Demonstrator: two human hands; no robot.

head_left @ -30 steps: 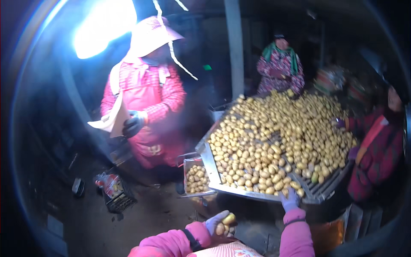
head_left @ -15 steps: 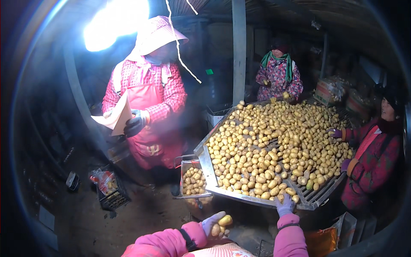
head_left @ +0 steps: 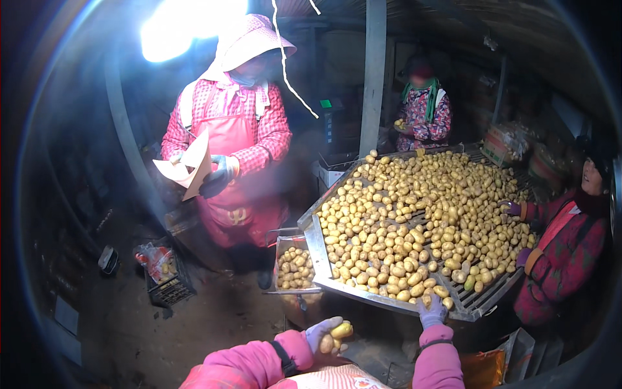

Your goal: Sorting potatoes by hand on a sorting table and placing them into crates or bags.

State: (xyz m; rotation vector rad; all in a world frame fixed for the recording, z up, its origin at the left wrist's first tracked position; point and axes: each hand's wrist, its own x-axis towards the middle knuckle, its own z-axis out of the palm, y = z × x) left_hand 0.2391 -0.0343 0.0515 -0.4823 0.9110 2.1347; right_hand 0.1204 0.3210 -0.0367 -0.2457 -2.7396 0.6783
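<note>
Several potatoes are gripped in my left hand, which wears a light purple glove and hangs in front of my body, below the near edge of the sorting table. My right hand, gloved the same way, rests at that metal edge with its fingers curled on a potato; part of the fingers is hidden. A wide heap of yellow potatoes covers the slatted table top. Bare slats show at the near right corner.
A crate of potatoes stands left of the table. Farther left is a black crate with a red bag. One co-worker holds paper; another stands behind the table, a third at its right. A post rises behind.
The view has shifted slightly, so the scene sits a little differently. My hands hold nearly the same places. The person behind the table has drawn their hands back from the heap.
</note>
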